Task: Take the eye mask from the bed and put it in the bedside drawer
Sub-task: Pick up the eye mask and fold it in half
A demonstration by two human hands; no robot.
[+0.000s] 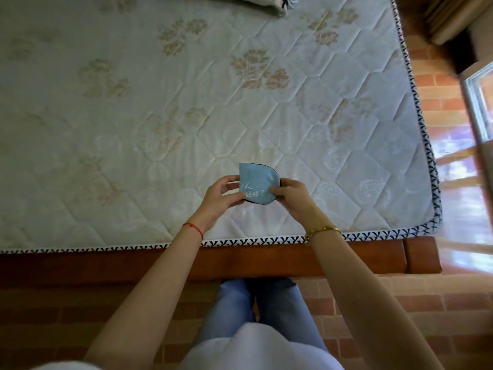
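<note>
A quilted mattress (pixel 186 116) with a floral pattern fills most of the head view; its edge is trimmed w/ a black-and-white piping (pixel 106 249), and a wooden bed frame (pixel 240 260) is seen below it. At the left wrist a red string bracelet (pixel 194 228) is worn. The left hand (pixel 221 198) is curled, thumb and fingers closed on the left edge of the eye mask (pixel 257 186). The eye mask is light blue w/ a dark rim and white printed characters (partly covered by the fingers), appears folded in half, and is held between both hands just above the mattress, near its front edge. The right hand (pixel 289 194) is closed in a pinch on the mask's right edge. A gold bracelet (pixel 322 231) is worn at the right wrist. Approx. at far right, a glossy wooden floor (pixel 464 182) and red brick-pattern flooring (pixel 432 84) are visible. At top, a bundle of folded bedding (pixel 266 2) lies on the mattress.
</note>
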